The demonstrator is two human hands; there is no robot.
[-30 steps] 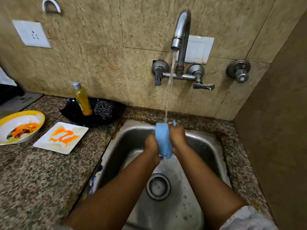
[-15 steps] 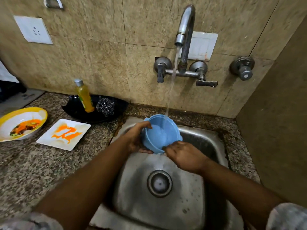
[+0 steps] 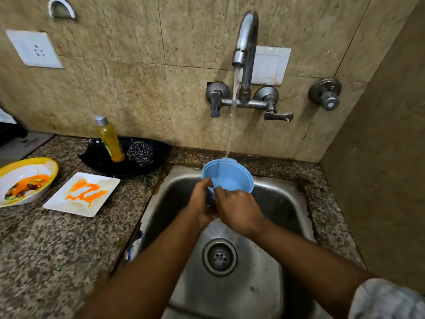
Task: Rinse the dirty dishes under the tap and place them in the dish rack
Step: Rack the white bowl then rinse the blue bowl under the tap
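A blue bowl (image 3: 227, 178) is held over the back of the sink (image 3: 287, 203), tilted so its opening faces the camera, with the stream from the tap (image 3: 246, 42) falling onto its far rim. The left hand (image 3: 201, 201) grips the bowl's near left rim, fingers curled round the edge. The right hand (image 3: 239, 210) pinches the near rim just beside it, thumb and fingers closed on the edge.

On the surface left of the sink lie a white square plate (image 3: 82, 194) smeared with orange sauce and, at the left edge, a yellow-rimmed bowl (image 3: 25, 180) with food remains. Behind them, against the wall, a black dish (image 3: 147, 166) holds a yellow soap bottle (image 3: 110, 141) and a steel scrubber (image 3: 140, 153).
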